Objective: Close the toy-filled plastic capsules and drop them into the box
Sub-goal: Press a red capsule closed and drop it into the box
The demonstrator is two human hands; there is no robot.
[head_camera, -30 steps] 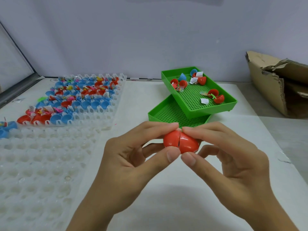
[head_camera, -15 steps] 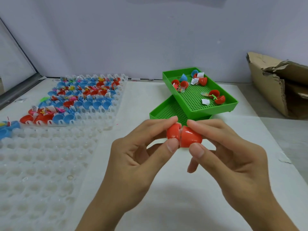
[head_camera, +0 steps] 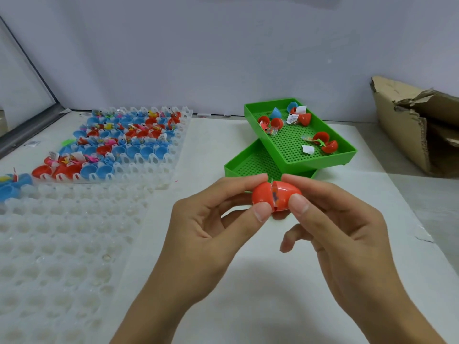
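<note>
Capsule: red capsule (head_camera: 275, 196), two halves not fully joined, gap at the seam with a toy and wrapper showing inside; held above the table, between both hands.
Left hand: left hand (head_camera: 211, 227), thumb and forefinger pinching the left half; remaining fingers loosely curled behind.
Right hand: right hand (head_camera: 342, 227), thumb and forefinger pinching the right half; lower fingers curled beneath, free of the capsule.
Just beyond grip: lower green tray (head_camera: 248, 165), perforated floor, partly under the upper green tray (head_camera: 347, 151).
Upper tray contents: open red and blue capsule halves, small toys, white paper slips.
Far left of grip: clear pocketed tray (head_camera: 159, 167), rows of open red and blue capsules with toys.
Near left of grip: second clear pocketed tray (head_camera: 62, 244), pockets vacant.
Far right of grip: cardboard box (head_camera: 402, 135), torn flaps, well apart from the hands.
Support: white table (head_camera: 248, 306).
</note>
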